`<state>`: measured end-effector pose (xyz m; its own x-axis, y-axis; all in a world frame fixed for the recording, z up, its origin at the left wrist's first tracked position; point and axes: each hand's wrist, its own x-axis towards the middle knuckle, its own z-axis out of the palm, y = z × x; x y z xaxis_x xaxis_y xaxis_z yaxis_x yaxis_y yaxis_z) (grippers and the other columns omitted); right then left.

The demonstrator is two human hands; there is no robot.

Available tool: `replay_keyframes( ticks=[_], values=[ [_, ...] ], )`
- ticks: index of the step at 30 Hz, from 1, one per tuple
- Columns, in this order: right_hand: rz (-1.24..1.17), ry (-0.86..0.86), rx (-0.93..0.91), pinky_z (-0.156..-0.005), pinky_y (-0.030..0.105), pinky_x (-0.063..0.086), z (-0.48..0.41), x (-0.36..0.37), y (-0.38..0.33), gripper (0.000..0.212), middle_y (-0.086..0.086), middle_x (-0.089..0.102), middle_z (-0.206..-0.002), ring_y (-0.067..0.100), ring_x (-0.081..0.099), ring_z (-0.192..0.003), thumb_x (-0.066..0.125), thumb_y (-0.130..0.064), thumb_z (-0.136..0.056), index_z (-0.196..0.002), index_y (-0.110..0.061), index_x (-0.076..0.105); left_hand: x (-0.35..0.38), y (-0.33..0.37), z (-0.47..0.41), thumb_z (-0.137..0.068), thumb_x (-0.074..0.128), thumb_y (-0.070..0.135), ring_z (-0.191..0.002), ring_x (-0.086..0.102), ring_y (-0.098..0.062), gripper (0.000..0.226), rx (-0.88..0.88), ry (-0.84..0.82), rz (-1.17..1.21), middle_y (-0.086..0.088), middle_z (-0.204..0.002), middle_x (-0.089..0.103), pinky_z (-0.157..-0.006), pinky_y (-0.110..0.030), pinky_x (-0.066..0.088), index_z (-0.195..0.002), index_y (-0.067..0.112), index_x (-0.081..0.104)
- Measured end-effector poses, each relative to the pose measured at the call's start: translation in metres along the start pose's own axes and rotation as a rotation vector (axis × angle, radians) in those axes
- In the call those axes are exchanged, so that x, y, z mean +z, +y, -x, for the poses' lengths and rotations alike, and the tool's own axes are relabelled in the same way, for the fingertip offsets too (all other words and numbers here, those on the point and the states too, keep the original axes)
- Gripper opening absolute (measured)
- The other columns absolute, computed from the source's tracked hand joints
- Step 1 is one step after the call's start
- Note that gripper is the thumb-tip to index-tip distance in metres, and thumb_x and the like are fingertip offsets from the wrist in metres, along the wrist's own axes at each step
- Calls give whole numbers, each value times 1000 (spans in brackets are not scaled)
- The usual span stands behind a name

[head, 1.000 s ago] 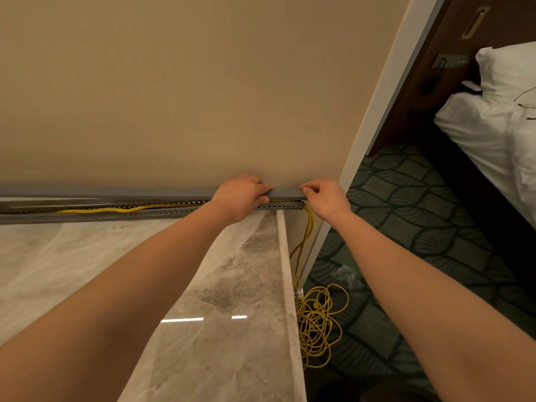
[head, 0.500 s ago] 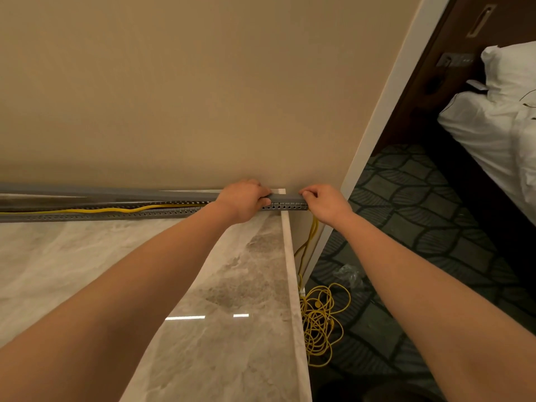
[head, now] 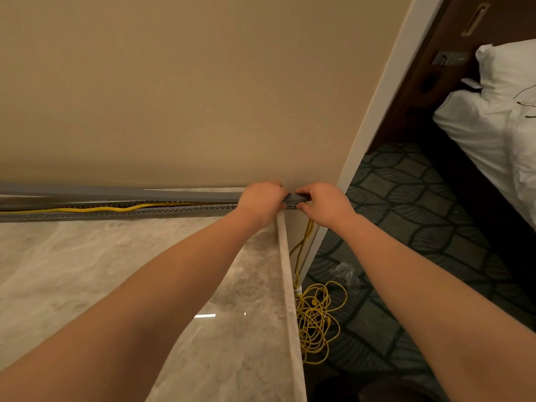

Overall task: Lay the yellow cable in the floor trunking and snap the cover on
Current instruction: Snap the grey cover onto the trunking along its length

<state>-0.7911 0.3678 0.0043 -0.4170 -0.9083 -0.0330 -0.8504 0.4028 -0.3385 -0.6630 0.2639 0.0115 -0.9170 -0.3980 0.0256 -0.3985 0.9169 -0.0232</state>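
A grey slotted trunking (head: pixel 87 214) runs along the foot of the beige wall on the marble floor. The yellow cable (head: pixel 95 209) lies inside it, leaves at the right end and drops to a loose coil (head: pixel 316 323) on the carpet. A long grey cover (head: pixel 121 192) sits raised above the trunking, its left part lifted off the channel. My left hand (head: pixel 261 203) presses on the cover near its right end. My right hand (head: pixel 326 203) pinches the cover's very end, close beside the left hand.
The marble floor ends at a raised pale edge strip (head: pixel 287 285), with dark patterned carpet (head: pixel 406 227) to the right. A white door frame (head: pixel 374 111) stands at the wall corner. A bed with white linen (head: pixel 499 117) is at the far right. Crumpled clear plastic (head: pixel 343 272) lies by the coil.
My two hands have drawn closer together at the right end of the cover. The view has shifted slightly left and down.
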Motion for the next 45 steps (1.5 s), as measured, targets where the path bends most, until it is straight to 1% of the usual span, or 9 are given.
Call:
replay_keyframes(
  ticks=[10, 14, 18, 22, 26, 30, 35, 40, 45],
  values=[
    [237, 56, -112, -68, 37, 52, 8, 2, -1, 26, 6, 71, -97, 28, 65, -90, 57, -29, -92, -116, -24, 64, 18, 1, 12, -97, 53, 24, -95, 67, -25, 40, 64, 144, -177, -3, -114, 67, -64, -33, 50, -136, 18, 49],
    [322, 102, -123, -70, 39, 54, 12, 9, -4, 29, 10, 70, -98, 30, 66, -91, 52, -28, -95, -122, -19, 58, 23, 2, 17, -89, 61, 13, -99, 69, -26, 46, 90, 165, -204, -9, -117, 69, -70, -34, 55, -134, 9, 54],
    [305, 141, -119, -72, 40, 54, 17, 12, -4, 34, 8, 70, -105, 30, 66, -94, 51, -27, -95, -128, -18, 55, 26, 3, 22, -69, 80, 11, -80, 73, -24, 47, 82, 232, -195, -7, -97, 76, -57, -29, 57, -115, 9, 70],
    [370, 94, -118, -74, 37, 51, 10, 15, -9, 37, 9, 65, -113, 28, 62, -101, 61, -25, -87, -122, -15, 55, 30, 3, 21, -66, 83, 11, -78, 73, -23, 48, 61, 279, -150, -6, -94, 76, -56, -28, 57, -112, 9, 71],
    [441, 17, -67, -73, 37, 50, -9, 22, -17, 25, 10, 67, -113, 30, 65, -103, 56, -13, -91, -115, -13, 59, 33, 6, 19, -72, 78, 10, -84, 72, -24, 44, 31, 287, -110, -5, -96, 75, -62, -30, 56, -115, 10, 70],
    [394, -44, 4, -69, 34, 48, -25, 23, -19, 16, 7, 70, -106, 28, 66, -99, 64, -20, -87, -103, -18, 66, 32, 6, 19, -81, 63, 7, -104, 67, -30, 46, 24, 265, -46, -13, -118, 69, -82, -37, 55, -127, 6, 61],
    [254, -76, 35, -67, 33, 45, -30, 29, -19, 15, 10, 68, -104, 30, 65, -98, 62, -17, -85, -100, -15, 65, 36, -1, 18, -93, 48, 9, -135, 43, -27, 59, 44, 192, -121, -11, -151, 40, -105, -36, 39, -149, 8, 29],
    [285, -170, 36, -64, 32, 44, -34, 24, -22, 16, 8, 65, -96, 28, 64, -92, 61, -17, -85, -100, -15, 64, 24, -6, 16, -97, 42, 8, -128, 50, -27, 53, 12, 120, -203, -10, -147, 44, -96, -37, 45, -148, 8, 29],
    [270, -281, 42, -65, 32, 45, -39, 14, -26, 4, 0, 50, -72, 23, 55, -75, 59, -15, -84, -84, -17, 56, 26, -8, 17, -94, 44, 15, -100, 66, -19, 42, 129, 124, -430, -3, -118, 64, -75, -28, 53, -136, 8, 46]
  ],
)
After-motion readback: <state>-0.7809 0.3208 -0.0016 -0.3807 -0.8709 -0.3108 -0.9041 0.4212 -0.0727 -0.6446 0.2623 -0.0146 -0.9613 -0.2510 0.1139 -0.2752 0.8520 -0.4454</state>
